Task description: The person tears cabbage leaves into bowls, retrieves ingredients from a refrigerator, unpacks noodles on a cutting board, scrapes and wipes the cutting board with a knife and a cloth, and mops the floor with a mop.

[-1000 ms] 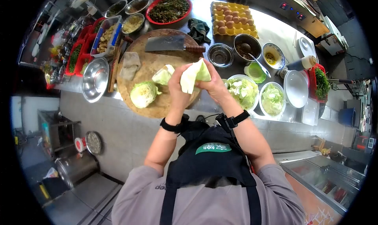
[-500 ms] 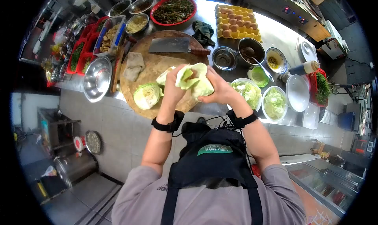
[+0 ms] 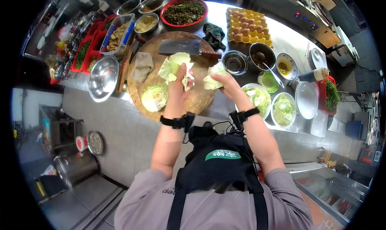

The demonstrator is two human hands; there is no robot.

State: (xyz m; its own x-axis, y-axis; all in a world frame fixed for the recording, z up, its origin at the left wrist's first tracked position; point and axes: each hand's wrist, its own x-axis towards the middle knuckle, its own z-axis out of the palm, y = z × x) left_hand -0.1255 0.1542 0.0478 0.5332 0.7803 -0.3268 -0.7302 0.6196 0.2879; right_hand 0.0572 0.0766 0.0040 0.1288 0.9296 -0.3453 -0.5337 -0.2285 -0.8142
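My left hand (image 3: 181, 82) is closed on some pale green cabbage leaves (image 3: 172, 66) above the round wooden chopping board (image 3: 193, 99). Apart from it, my right hand (image 3: 227, 83) grips another piece of cabbage (image 3: 213, 76) over the board's right edge. On the board, left of my left hand, lies a cut cabbage (image 3: 154, 98) with its layered face showing. A cleaver (image 3: 181, 47) with a wooden handle rests across the far side of the board. The folded greyish cloth (image 3: 142, 66) is at the board's left.
Two white bowls of torn cabbage, one a nearer bowl (image 3: 284, 110), stand right of my right hand. Behind them are a dark pot (image 3: 261, 56) with a ladle and a yellow egg tray (image 3: 250, 28). A steel basin (image 3: 104, 79) sits left of the board.
My hands have moved apart. The cabbage they held together is now separated, with leaves in my left hand and a piece in my right.
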